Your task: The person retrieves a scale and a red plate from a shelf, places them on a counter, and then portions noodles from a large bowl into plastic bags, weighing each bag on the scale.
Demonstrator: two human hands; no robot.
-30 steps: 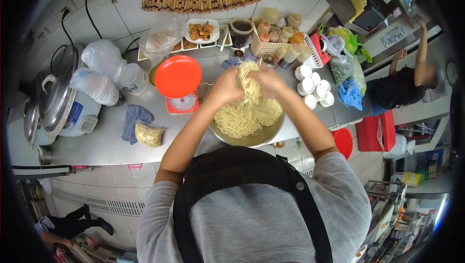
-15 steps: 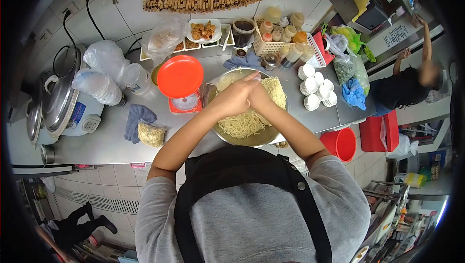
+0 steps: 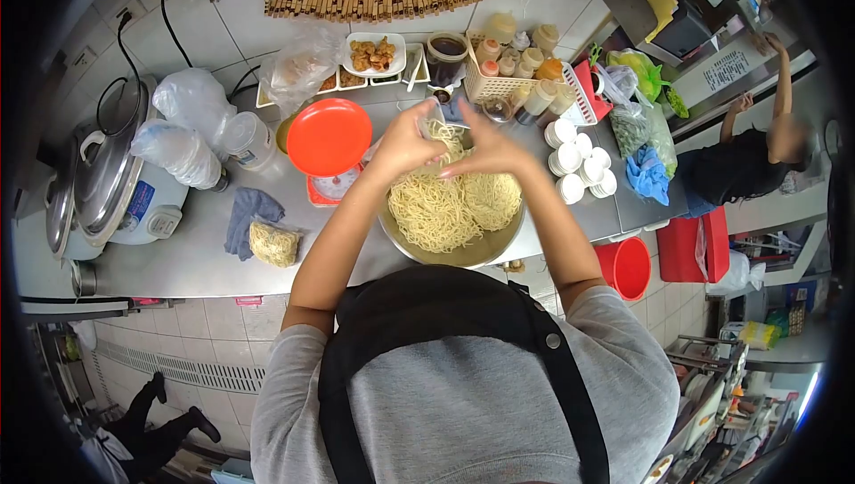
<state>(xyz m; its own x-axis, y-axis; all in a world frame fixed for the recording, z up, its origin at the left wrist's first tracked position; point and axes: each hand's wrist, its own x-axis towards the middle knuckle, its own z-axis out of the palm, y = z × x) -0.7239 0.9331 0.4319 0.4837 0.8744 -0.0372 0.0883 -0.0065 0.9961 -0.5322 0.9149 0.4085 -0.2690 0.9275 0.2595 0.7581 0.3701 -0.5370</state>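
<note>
Across the steel counter (image 3: 196, 261) the layout matches the previous view, with the scale (image 3: 337, 187) and its red plate (image 3: 329, 137) left of the metal bowl (image 3: 475, 254) and the stacked white cups (image 3: 570, 160) to its right. Over the bowl, the hands that were pressed together have now parted, uncovering more of the noodles.

The noodles (image 3: 434, 217) are pale yellow, thin and tangled, lying in the bowl as a loose heap on the left and a tighter, rounded mound on the right. A small bunch rises between the two hands, above the far part of the heap.

The left hand (image 3: 408, 146) has its fingers curled inward at the left edge of that bunch; motion blurs them, so I cannot tell whether they grip any strands. The right hand (image 3: 492, 150) is released, its thumb and fingers spread apart on the bunch's other side. The main heap lies below both hands' fingers. Something clear, perhaps plastic film (image 3: 434, 112), shows by the left fingertips.
</note>
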